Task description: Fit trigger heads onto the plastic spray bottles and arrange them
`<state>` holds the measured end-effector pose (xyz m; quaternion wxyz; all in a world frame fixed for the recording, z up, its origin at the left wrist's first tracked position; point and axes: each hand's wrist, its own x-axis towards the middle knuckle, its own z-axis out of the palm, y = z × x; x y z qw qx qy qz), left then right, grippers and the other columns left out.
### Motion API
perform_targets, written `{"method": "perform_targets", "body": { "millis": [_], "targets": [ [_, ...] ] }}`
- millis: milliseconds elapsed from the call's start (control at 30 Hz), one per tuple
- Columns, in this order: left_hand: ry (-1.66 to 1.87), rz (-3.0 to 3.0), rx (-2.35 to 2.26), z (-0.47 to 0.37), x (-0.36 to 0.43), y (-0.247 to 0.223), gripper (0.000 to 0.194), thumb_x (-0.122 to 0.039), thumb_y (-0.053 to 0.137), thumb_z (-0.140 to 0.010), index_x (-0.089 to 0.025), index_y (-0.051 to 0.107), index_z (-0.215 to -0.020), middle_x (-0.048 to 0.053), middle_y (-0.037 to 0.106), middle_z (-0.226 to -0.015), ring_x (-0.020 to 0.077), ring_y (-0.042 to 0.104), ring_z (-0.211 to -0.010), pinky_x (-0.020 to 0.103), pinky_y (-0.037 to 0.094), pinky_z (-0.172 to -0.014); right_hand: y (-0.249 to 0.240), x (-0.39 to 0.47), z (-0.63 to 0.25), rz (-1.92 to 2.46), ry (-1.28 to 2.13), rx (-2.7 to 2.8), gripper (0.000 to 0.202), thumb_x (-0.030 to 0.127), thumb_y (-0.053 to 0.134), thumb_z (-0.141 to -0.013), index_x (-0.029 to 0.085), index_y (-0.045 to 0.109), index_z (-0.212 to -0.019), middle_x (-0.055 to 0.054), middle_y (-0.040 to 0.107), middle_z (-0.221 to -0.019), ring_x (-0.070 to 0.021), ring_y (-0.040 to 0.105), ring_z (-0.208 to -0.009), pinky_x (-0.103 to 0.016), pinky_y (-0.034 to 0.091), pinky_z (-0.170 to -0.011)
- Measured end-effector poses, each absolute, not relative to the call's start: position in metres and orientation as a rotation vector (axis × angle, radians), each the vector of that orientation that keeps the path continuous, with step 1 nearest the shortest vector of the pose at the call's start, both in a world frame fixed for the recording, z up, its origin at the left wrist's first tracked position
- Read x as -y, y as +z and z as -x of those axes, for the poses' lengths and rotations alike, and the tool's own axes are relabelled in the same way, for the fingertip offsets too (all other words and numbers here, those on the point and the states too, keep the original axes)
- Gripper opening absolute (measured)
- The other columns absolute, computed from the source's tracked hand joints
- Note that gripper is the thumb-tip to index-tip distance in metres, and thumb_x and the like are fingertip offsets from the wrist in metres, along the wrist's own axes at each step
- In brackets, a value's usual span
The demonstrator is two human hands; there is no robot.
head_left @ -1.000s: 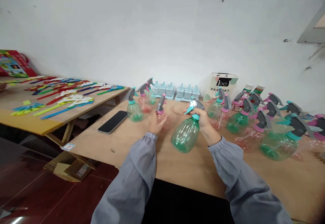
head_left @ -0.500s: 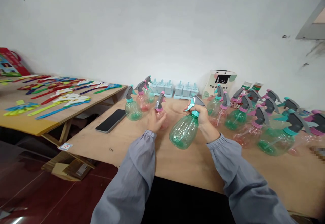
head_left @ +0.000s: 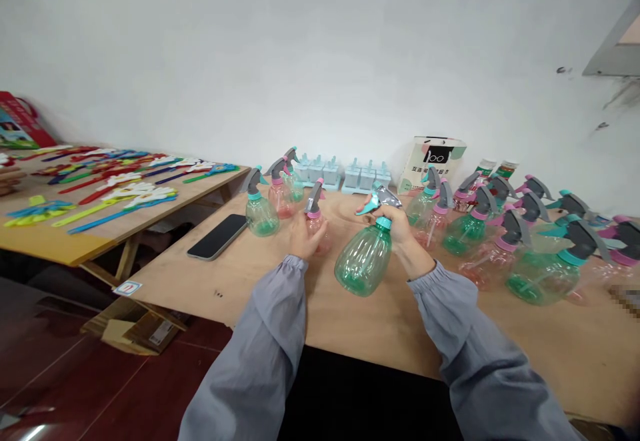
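Observation:
My right hand (head_left: pixel 400 225) is closed around the neck and grey-and-turquoise head of a green spray bottle (head_left: pixel 364 261). This bottle leans, its nozzle facing left. Beside it, my left hand (head_left: pixel 304 235) is wrapped round a smaller-looking pink spray bottle (head_left: pixel 321 235), which stands upright with its grey-and-pink head showing above the fingers. Left of that hand are a green spray bottle (head_left: pixel 263 217) and a pink one (head_left: pixel 281 197), with another green one just behind. Several more green and pink spray bottles (head_left: pixel 465 234) crowd the table to the right of my right hand.
A phone (head_left: pixel 218 236) lies on the wooden table (head_left: pixel 250 281). Light-blue ice-pop moulds (head_left: pixel 353 177) and a printed box (head_left: pixel 430 161) stand against the wall. Colourful flower-shaped clappers (head_left: pixel 125 194) cover the left table. What looks like another person's hand (head_left: pixel 7 179) shows there.
The held green bottle's turquoise trigger has swung outward to the left, away from the neck. My left hand stays in place. What looks like another person's hand has appeared at the left edge.

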<state>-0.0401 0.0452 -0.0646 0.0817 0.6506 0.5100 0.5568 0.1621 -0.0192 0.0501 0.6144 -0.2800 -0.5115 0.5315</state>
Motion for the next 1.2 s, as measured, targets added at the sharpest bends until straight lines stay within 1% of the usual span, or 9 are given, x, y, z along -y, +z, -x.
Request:
{"method": "perform_targets", "body": {
  "millis": [167,333,533,600,667,800,900,1000,1200],
  "targets": [
    [1.666,-1.948,-1.484,0.04,-0.044,-0.063,0.044,-0.048,0.064,-0.082,-0.019,0.051,-0.112,0.013,0.067,-0.112,0.0306,0.065,-0.108,0.045,0.049,-0.095,0.048,0.018,-0.159,0.647,1.149,1.274,0.013,0.024,0.062,-0.057,0.023,0.062,-0.07,0.001,0.07,-0.073,-0.0175,0.065,-0.08,-0.028,0.051,-0.076],
    [1.632,-1.925,-1.536,0.04,-0.043,-0.061,0.043,-0.05,0.064,-0.082,-0.019,0.051,-0.109,0.014,0.067,-0.11,0.0332,0.065,-0.108,0.047,0.049,-0.095,0.046,0.016,-0.165,0.723,1.097,1.173,0.013,0.029,0.056,-0.054,0.022,0.059,-0.065,0.0,0.064,-0.06,-0.0187,0.063,-0.067,-0.031,0.05,-0.068],
    [1.626,-1.92,-1.552,0.039,-0.043,-0.06,0.04,-0.049,0.065,-0.081,-0.02,0.051,-0.104,0.012,0.067,-0.104,0.0318,0.066,-0.104,0.044,0.05,-0.091,0.029,0.028,-0.202,0.955,0.727,1.331,0.025,0.036,0.064,-0.067,0.025,0.069,-0.089,-0.003,0.075,-0.093,-0.0228,0.068,-0.097,-0.037,0.052,-0.086],
    [1.628,-1.917,-1.555,0.039,-0.043,-0.061,0.04,-0.05,0.065,-0.081,-0.02,0.05,-0.103,0.012,0.067,-0.103,0.0323,0.067,-0.102,0.044,0.05,-0.09,0.02,0.035,-0.224,1.055,0.552,1.303,0.027,0.04,0.066,-0.07,0.023,0.069,-0.092,-0.004,0.074,-0.092,-0.0226,0.068,-0.092,-0.038,0.052,-0.084],
    [1.638,-1.926,-1.528,0.039,-0.044,-0.061,0.04,-0.05,0.064,-0.081,-0.02,0.05,-0.102,0.012,0.067,-0.102,0.032,0.067,-0.102,0.044,0.05,-0.089,0.012,0.043,-0.245,1.156,0.384,1.217,0.026,0.044,0.066,-0.073,0.021,0.068,-0.085,-0.003,0.069,-0.082,-0.02,0.064,-0.079,-0.035,0.051,-0.073],
    [1.657,-1.928,-1.5,0.04,-0.044,-0.06,0.039,-0.05,0.064,-0.08,-0.021,0.049,-0.103,0.012,0.067,-0.103,0.0316,0.067,-0.102,0.044,0.05,-0.089,0.006,0.056,-0.276,1.315,0.065,1.086,0.027,0.045,0.064,-0.076,0.019,0.062,-0.07,0.004,0.049,-0.062,-0.0131,0.046,-0.06,-0.029,0.041,-0.059],
    [1.649,-1.913,-1.516,0.039,-0.044,-0.059,0.039,-0.051,0.064,-0.079,-0.022,0.049,-0.101,0.012,0.067,-0.103,0.032,0.066,-0.103,0.044,0.05,-0.09,0.006,0.056,-0.288,1.335,-0.047,1.101,0.028,0.045,0.065,-0.078,0.018,0.066,-0.086,0.002,0.055,-0.068,-0.0143,0.048,-0.063,-0.031,0.044,-0.064],
    [1.635,-1.901,-1.535,0.039,-0.043,-0.059,0.039,-0.052,0.065,-0.078,-0.022,0.049,-0.099,0.011,0.067,-0.101,0.0319,0.067,-0.102,0.044,0.05,-0.089,0.003,0.049,-0.292,1.318,-0.096,1.056,0.039,0.041,0.068,-0.075,0.018,0.066,-0.107,0.0,0.062,-0.078,-0.0166,0.056,-0.07,-0.035,0.048,-0.074],
    [1.638,-1.919,-1.558,0.038,-0.043,-0.061,0.042,-0.053,0.065,-0.079,-0.022,0.05,-0.103,0.012,0.067,-0.103,0.032,0.067,-0.103,0.044,0.05,-0.09,-0.008,0.035,-0.293,1.229,-0.164,1.06,0.05,0.039,0.068,-0.076,0.02,0.055,-0.12,-0.005,0.065,-0.097,-0.0187,0.065,-0.081,-0.038,0.052,-0.082]
  ]
}}
